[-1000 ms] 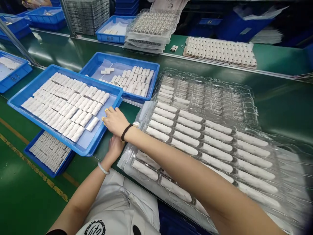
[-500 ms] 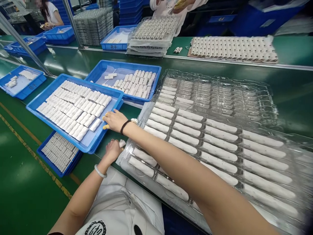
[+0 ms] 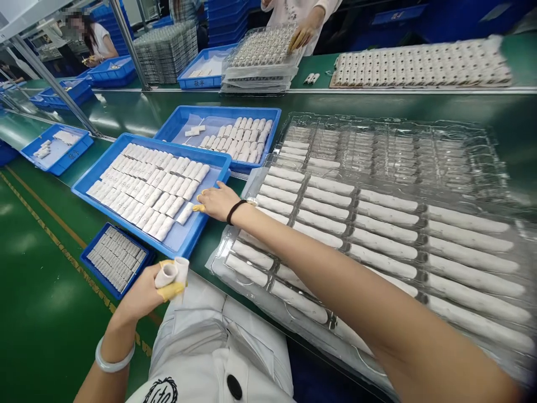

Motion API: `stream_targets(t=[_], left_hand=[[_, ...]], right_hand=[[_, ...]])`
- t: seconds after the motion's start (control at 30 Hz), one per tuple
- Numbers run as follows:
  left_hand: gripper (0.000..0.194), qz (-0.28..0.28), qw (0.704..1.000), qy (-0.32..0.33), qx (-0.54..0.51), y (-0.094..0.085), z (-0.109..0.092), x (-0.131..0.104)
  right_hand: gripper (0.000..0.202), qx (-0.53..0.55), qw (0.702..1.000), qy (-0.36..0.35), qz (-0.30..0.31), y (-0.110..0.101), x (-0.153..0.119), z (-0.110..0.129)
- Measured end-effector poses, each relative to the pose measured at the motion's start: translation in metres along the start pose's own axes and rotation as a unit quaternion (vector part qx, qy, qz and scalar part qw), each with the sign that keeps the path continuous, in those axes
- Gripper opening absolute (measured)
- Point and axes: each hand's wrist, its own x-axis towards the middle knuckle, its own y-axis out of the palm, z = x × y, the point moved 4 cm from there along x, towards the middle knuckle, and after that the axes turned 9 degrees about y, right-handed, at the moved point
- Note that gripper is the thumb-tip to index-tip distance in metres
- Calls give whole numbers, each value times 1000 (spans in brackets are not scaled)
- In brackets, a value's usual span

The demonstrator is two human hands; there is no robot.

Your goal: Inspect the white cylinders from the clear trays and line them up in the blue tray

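Observation:
My left hand [image 3: 153,288] is closed around two short white tubes [image 3: 166,274], held with their open ends up in front of my lap. Yellow covers sit on its fingertips. My right hand [image 3: 218,201] reaches over the right rim of a blue tray [image 3: 187,246], palm down with fingers apart. Its yellow-covered thumb is at the end of a single white tube [image 3: 183,214] lying at the edge of the rows; whether it touches is hard to tell. Rows of similar white tubes [image 3: 142,184] fill most of that tray.
Clear plastic trays [image 3: 235,285] with long white pieces are stacked at right. Another blue tray [image 3: 176,115] lies behind, and a smaller blue bin [image 3: 119,291] stands lower left. Across the bench, a co-worker's hand [image 3: 305,33] is over stacked trays [image 3: 260,73]. A metal post [image 3: 54,84] rises at left.
My left hand has moved left and toward me from the plastic tray's corner, and the two tubes in it now show clearly. My right hand stays at the tray's right side.

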Motion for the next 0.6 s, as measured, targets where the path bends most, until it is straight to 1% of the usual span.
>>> stream_targets(t=[0.1,0.2,0.27,0.33,0.4,0.43,0.5,0.53,0.6], left_hand=[[25,-79,991,38,-105,-8,-14,9],[32,-123,975,78,-165,-7,-24,22],[33,-128,970,100,-179,-3,-30,30],[32,-119,970,123,-173,4,-36,35],[30,-104,970,153,-156,14,-44,38],[30,-96,971,167,-146,20,-49,40],[30,-68,971,193,-123,35,-57,42],[30,-48,972,204,-110,44,-61,42],[30,-3,970,228,-80,60,-68,42]], right_hand=[[35,2,1000,30,-2,0,-12,-10],[34,9,998,63,-6,-7,-30,-18],[34,21,996,84,-16,-14,-49,-20],[37,43,994,92,-31,-21,-76,-17],[40,120,988,74,-60,-26,-110,-7],[41,222,969,53,-97,-28,-128,-1],[43,392,906,25,-159,-27,-161,11],[43,448,874,34,-182,-24,-175,16],[42,522,819,91,-219,-12,-196,21]])
